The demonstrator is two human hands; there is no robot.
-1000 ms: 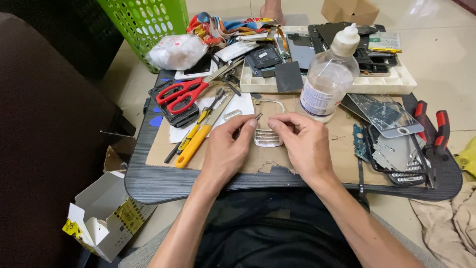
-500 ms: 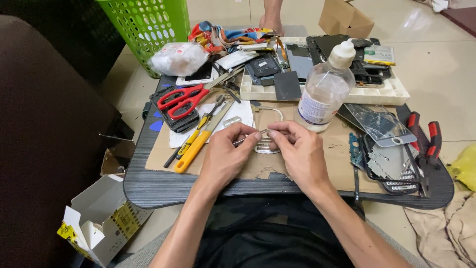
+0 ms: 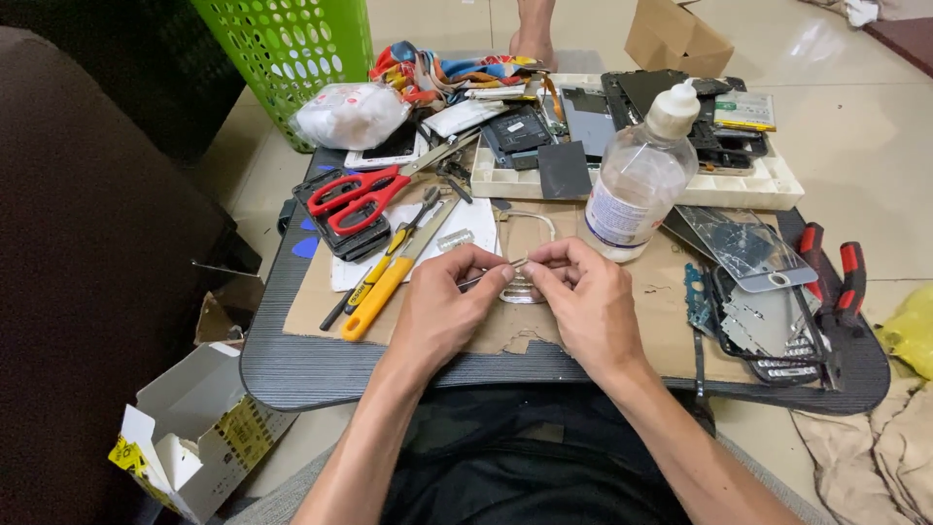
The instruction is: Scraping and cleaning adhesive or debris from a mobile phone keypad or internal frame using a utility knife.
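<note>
the biggest thing here is the dark ribbed lap table (image 3: 321, 374), with a sheet of brown cardboard (image 3: 321, 309) laid over its near half as a work mat. off the table to the far left stands a green plastic basket (image 3: 292, 49), and down on the floor at the near left sits an open white and yellow carton (image 3: 190, 437).

on the far side of the table there's a shallow white tray (image 3: 777, 185) full of dark phone parts, and just in front of it a clear plastic bottle (image 3: 637, 190) with a white nozzle cap stands upright. to the right lies a cracked glass screen panel (image 3: 743, 243), with red-handled pliers (image 3: 836, 277) beside it near the right edge. on the left side are red-handled scissors (image 3: 355, 194) resting on a dark case, and nearer than those a yellow-handled utility knife (image 3: 374, 297) lying diagonally on the cardboard.

in the middle, both hands meet above the mat. the left hand (image 3: 442, 311) is curled closed, pinching thin metal tweezers (image 3: 491, 275) between thumb and fingertips. the right hand (image 3: 583, 301) is closed too, its thumb and forefinger pinched right at the tweezer tip, though whatever tiny piece is there is too small to make out. just under the fingers a small clear plastic piece (image 3: 520, 290) lies on the cardboard.
</note>
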